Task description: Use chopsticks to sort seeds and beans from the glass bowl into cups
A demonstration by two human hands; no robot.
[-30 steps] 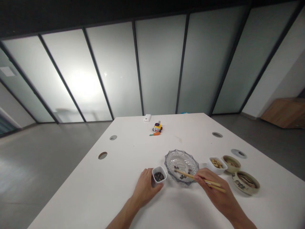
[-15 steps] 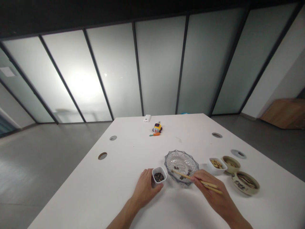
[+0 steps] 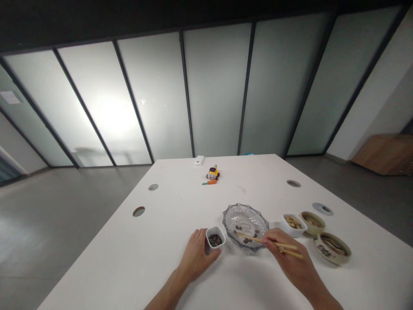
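My left hand [image 3: 199, 254] is curled around a small white square bowl [image 3: 210, 249], thumb at its near side and fingers at its left. Dark seeds [image 3: 214, 240] lie inside that bowl. Gripped in my right hand [image 3: 287, 254] is a pair of wooden chopsticks [image 3: 250, 237], their tips low over the clear glass plate [image 3: 229, 212] with a scalloped rim. Several dark seeds [image 3: 247, 241] are scattered on the plate. Whether the tips pinch a seed is too small to tell.
Right of the plate stand a white bowl of nuts [image 3: 302, 233] and two ceramic dishes, the nearer one [image 3: 325, 254] with dark lettering. Farther back on the white table [image 3: 161, 241] sit a yellow toy car [image 3: 213, 173], an orange-handled toy screwdriver [image 3: 211, 182] and a white device [image 3: 199, 160].
My right hand and the chopsticks have shifted slightly to the right, the tips moving a little over the plate. My left hand and the white bowl stay put.
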